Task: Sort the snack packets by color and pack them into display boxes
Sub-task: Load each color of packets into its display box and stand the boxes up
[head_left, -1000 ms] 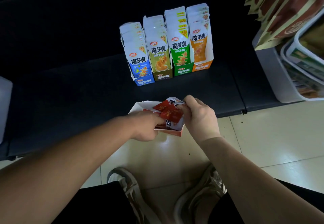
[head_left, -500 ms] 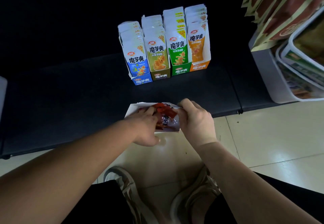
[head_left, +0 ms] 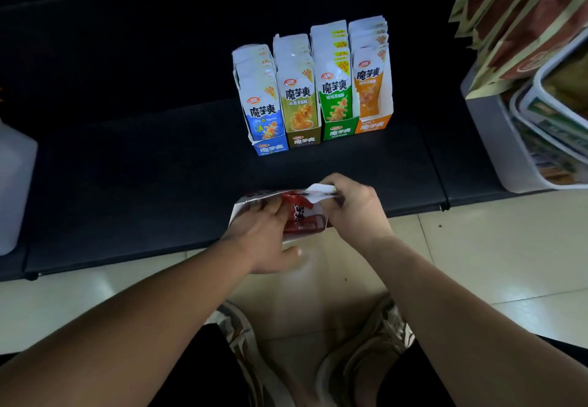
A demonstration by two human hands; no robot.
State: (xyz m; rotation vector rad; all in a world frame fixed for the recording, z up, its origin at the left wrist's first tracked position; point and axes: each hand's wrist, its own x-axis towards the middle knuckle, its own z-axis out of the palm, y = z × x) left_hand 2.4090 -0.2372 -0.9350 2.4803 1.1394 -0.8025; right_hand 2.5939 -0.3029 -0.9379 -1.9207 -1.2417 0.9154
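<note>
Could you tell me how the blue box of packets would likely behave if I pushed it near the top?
The blue box stands tall on a narrow base, so a high push would probably tip it rather than slide it. Its packets rise well above the low front and might spill. The thin card walls would likely flex.

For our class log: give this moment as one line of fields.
step: packing | left hand: grips red box | right hand: pinches red packets | filled: blue box, olive box, green box, orange box
</note>
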